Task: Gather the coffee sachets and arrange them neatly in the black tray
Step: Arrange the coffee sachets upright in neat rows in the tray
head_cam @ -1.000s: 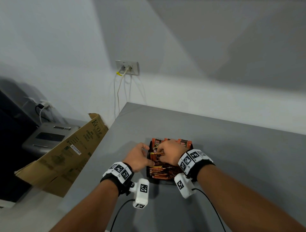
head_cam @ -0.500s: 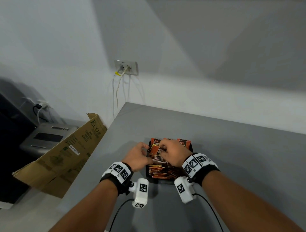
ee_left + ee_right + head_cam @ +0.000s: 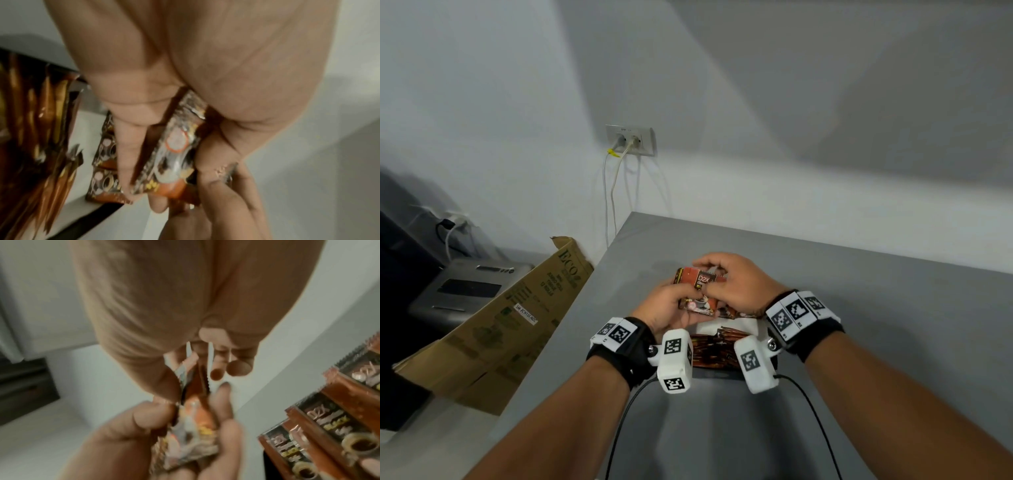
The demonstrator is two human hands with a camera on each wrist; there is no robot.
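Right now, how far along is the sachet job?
Mostly done: the black tray already holds rows of sachets. In hand: left hand and right hand grip a small bundle of sachets above it. Left: seat that bundle neatly.

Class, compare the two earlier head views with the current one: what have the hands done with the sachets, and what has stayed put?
Both hands, left hand and right hand, have lifted a small bunch of coffee sachets up out of the black tray and now hold it between them above the tray. The tray, its remaining sachets and the cardboard box stayed put.

Glossy foil sachets [image 3: 698,291], matt tabletop [image 3: 859,308]
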